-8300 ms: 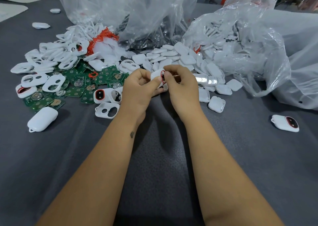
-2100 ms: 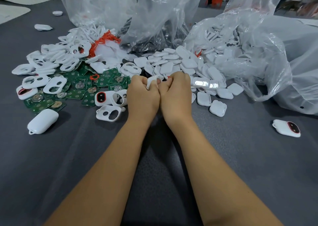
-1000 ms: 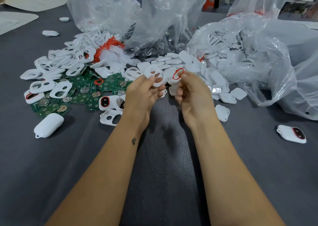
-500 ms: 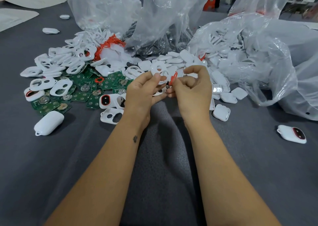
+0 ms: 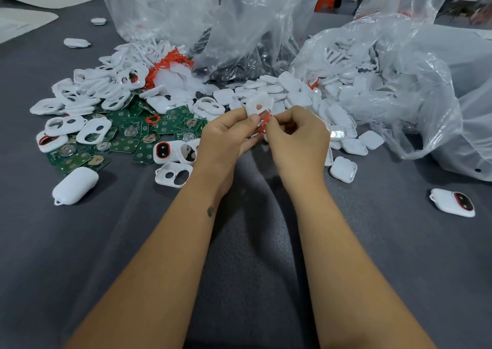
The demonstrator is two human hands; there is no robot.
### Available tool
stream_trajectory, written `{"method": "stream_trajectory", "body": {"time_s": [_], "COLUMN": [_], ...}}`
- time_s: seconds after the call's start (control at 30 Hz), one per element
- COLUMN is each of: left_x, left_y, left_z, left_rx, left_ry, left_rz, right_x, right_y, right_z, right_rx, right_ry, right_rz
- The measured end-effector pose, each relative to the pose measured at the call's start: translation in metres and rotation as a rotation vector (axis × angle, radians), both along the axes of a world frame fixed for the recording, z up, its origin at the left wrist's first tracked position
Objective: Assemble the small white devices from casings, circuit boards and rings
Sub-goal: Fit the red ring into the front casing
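While the left hand (image 5: 226, 135) holds the white casing (image 5: 258, 105) at the middle of the frame, the right hand (image 5: 298, 135), pinching the red ring (image 5: 264, 123), should press it in gently and evenly.

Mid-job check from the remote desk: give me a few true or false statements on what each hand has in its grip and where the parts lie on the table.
1. The left hand holds a white casing. True.
2. The right hand pinches a green circuit board. False: its grip is on a red ring.
3. The green circuit boards lie to the left of the hands. True.
4. The finished device with the dark window sits among the circuit boards. False: it lies alone on the grey cloth, far right.
5. The red ring is already seated in the held casing. False: it is still at the fingertips, below the casing.
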State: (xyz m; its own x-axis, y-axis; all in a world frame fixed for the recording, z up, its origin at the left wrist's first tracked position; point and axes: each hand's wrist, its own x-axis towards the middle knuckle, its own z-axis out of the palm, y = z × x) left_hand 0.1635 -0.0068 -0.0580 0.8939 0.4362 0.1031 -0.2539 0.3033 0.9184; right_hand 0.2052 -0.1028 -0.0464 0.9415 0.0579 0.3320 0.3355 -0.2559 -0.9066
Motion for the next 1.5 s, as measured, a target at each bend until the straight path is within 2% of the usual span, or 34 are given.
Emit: {"method": "stream_trajectory", "body": {"time_s": [0.33,0.57,0.77,1.0,1.3,1.5], "left_x": [0.0,0.001,0.001,0.001,0.0,-0.001], "left_y": [-0.004,-0.001,0.004,0.005,0.005,0.004], "left_z": [0.001,-0.001,-0.001,0.0,0.0,0.002], "left_rx": [0.098,0.095,0.099,0.069,0.042,0.024], "left_ry": [0.035,0.021,-0.01,0.017,0.069,0.072], "left_rz": [-0.028,0.041,0.052,0.001,0.015,0.01], "right_x": [0.004,0.001,0.002,0.002,0.0,0.001], "right_y": [-0.002,-0.001,-0.001,0.0,-0.001,-0.001], "right_z": [-0.001,0.001,0.005,0.005,0.005,0.002], "right_rx": [-0.051,0.082,0.246,0.125,0.151,0.108], "right_ry": [0.026,-0.002,0.078,-0.011,-0.017,-0.101], "right_rz": [-0.129,0.005,0.125,0.06,0.082,0.071]}}
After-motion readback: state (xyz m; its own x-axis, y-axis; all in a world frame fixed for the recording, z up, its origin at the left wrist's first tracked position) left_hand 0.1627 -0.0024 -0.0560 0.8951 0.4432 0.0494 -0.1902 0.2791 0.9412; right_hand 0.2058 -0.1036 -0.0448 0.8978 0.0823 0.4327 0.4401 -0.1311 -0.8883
